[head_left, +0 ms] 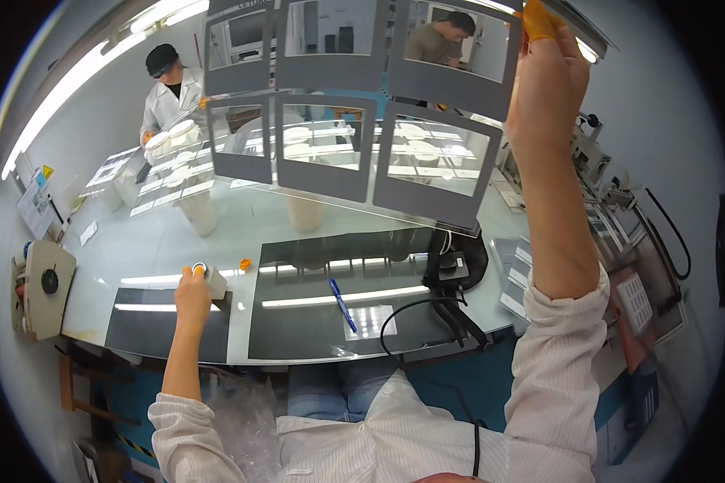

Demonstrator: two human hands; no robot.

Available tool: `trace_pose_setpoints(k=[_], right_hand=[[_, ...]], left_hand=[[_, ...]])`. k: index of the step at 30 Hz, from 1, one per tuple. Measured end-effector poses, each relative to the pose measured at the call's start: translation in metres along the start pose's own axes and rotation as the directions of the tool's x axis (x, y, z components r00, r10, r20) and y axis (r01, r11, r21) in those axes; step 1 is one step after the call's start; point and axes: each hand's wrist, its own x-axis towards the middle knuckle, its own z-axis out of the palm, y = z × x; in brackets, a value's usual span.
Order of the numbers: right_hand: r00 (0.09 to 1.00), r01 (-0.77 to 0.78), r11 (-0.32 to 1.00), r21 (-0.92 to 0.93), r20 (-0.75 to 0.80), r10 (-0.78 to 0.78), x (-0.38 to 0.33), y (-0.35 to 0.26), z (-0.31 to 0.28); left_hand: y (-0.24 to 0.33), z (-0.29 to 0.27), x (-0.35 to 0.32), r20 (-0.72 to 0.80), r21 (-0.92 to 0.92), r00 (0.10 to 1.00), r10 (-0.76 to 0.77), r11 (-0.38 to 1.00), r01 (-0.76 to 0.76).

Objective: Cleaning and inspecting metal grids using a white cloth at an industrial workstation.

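My right hand (552, 88) pinches the glass sheet's (354, 105) right edge, raised overhead; my left hand (192, 296) grips a small jar (209, 278) on the tabletop (242, 217), open surface beyond.

Long ceiling light strip (72, 80) glares at upper left, pale walls (105, 113) around, glossy worktable (242, 217) across the middle.

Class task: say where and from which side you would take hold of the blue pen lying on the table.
Grip the blue pen across its mid-barrel, coming from above. It lies flat and slanted on the glossy table, apart from other things, so both long sides are probably free for fingertips.
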Motion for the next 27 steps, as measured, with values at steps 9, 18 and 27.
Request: trace_pose_setpoints(k=[9,18,27], right_hand=[[0.987,-0.138,0.99,0.016,-0.075,0.139,-0.002,-0.039,0.037],[0.996,0.074,0.994,0.079,0.045,-0.078,-0.009,-0.039,0.053],[0.994,0.074,0.997,-0.029,0.086,-0.072,-0.031,-0.066,0.063]], left_hand=[[0.083,-0.085,-0.006,-0.385,-0.389,0.912,0.142,0.871,-0.3],[0.212,-0.214,-0.036,-0.788,-0.204,0.494,0.368,0.601,-0.773],[0.263,-0.235,-0.024,-0.821,-0.069,0.461,0.337,0.743,-0.666]])
